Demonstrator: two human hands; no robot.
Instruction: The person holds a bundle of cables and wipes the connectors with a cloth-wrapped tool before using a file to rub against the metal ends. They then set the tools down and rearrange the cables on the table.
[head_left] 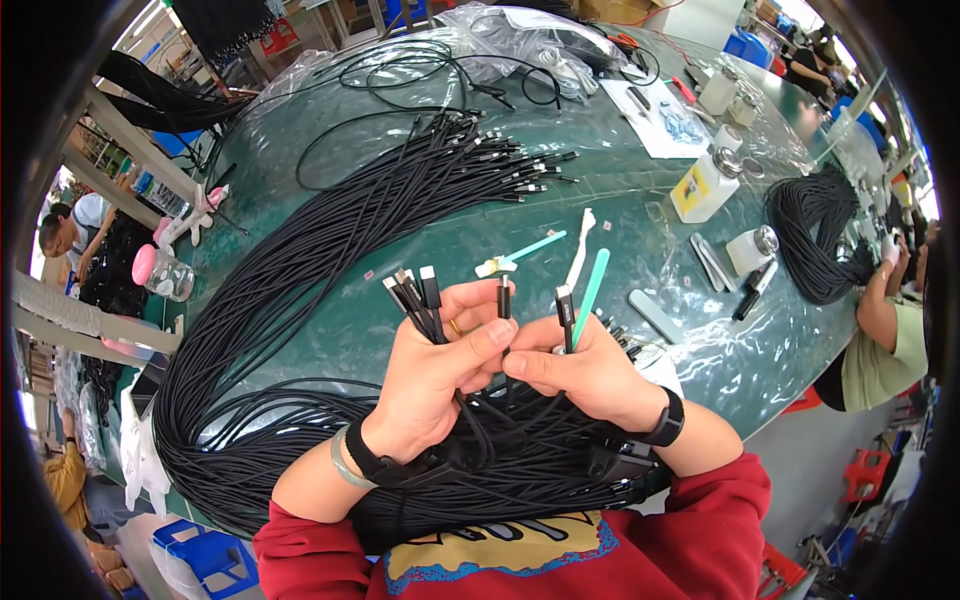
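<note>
My left hand (430, 365) is closed around several black cable connectors (410, 298), which fan upward past the fingers. Between its thumb and fingers one more black cable connector (504, 300) stands upright. My right hand (590, 372) pinches another black connector (566, 315) together with a mint-green stick (593, 288). A crumpled white strip (579, 250) rises just behind that stick; whether the hand grips it is hidden. The two hands nearly meet at the fingertips. Under and around them curves a thick bundle of black cables (235, 290), its far connector ends spread across the table.
A green table (430, 255) carries another green stick (535, 245), tweezers (712, 262), a white bottle with a yellow label (705, 188), a smaller bottle (750, 248) and a marker (755, 290). A coiled cable bundle (815, 235) lies right. Other people work at both sides.
</note>
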